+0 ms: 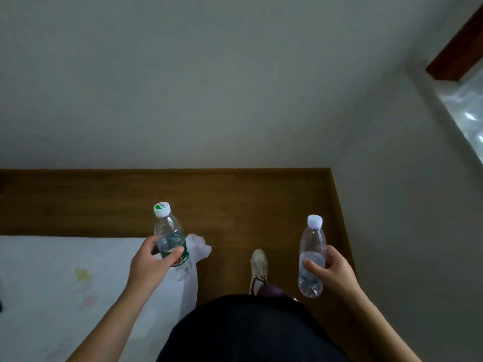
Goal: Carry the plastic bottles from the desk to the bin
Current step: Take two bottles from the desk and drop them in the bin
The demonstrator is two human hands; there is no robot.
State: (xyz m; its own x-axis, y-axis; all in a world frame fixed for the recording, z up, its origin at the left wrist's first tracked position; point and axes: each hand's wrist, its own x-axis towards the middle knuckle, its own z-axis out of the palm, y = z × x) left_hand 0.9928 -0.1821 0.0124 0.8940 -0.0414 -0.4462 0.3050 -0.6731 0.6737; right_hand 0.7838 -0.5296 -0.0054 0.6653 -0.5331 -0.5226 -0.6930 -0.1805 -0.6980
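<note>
My left hand [151,262] grips a clear plastic bottle with a green label and a white cap [170,236], held upright and tilted slightly left. My right hand [330,270] grips a second clear bottle with a pale cap and no label [312,252], also upright. Both bottles are held in the air in front of my body, above a wooden floor. No bin and no desk are in view.
A brown wooden floor [235,205] runs ahead to a grey wall [209,87]. A bed with a white sheet [65,270] lies at the left. My shoe [258,265] steps forward between the hands. A dark wooden frame and a window [465,95] are at the upper right.
</note>
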